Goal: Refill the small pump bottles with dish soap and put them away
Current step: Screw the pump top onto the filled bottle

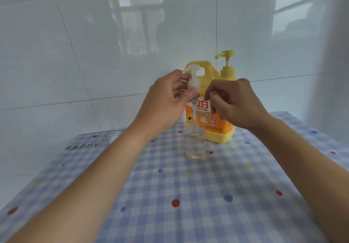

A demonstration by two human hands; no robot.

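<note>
A small clear bottle stands open on the checked tablecloth, a thin layer of liquid at its bottom. My left hand pinches its white pump head lifted above the bottle, the dip tube hanging down toward the neck. My right hand hovers just right of the pump, fingers curled loosely and holding nothing. Behind both hands stands a large yellow dish soap jug with an orange label and a yellow pump.
A white tiled wall rises directly behind the table. A small white object lies near the table's back left edge, by green "HAPPY" lettering. The table's right edge falls away near the far right.
</note>
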